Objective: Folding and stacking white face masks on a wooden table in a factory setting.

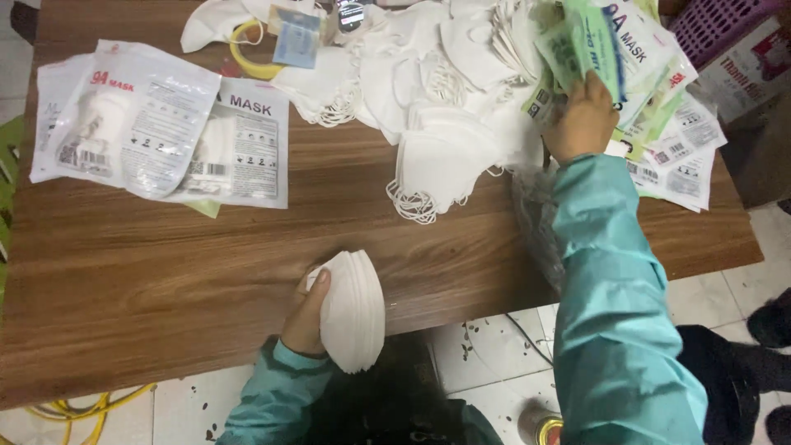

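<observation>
My left hand (pixel 306 317) grips a thick stack of folded white face masks (pixel 354 309) at the near edge of the wooden table (pixel 165 272). My right hand (pixel 583 119) reaches to the far right and holds an empty green and white mask pouch (pixel 577 45) taken from a pile of such pouches (pixel 671 124). Both arms wear teal sleeves. A heap of loose white masks (pixel 437 91) lies between the two hands at the back of the table.
Filled clear mask packets (pixel 148 124) lie stacked at the left. A yellow tape roll (pixel 247 62) sits at the back. A purple basket (pixel 717 25) and a cardboard box (pixel 754 70) stand past the right edge. Yellow cable (pixel 74 409) lies on the tiled floor.
</observation>
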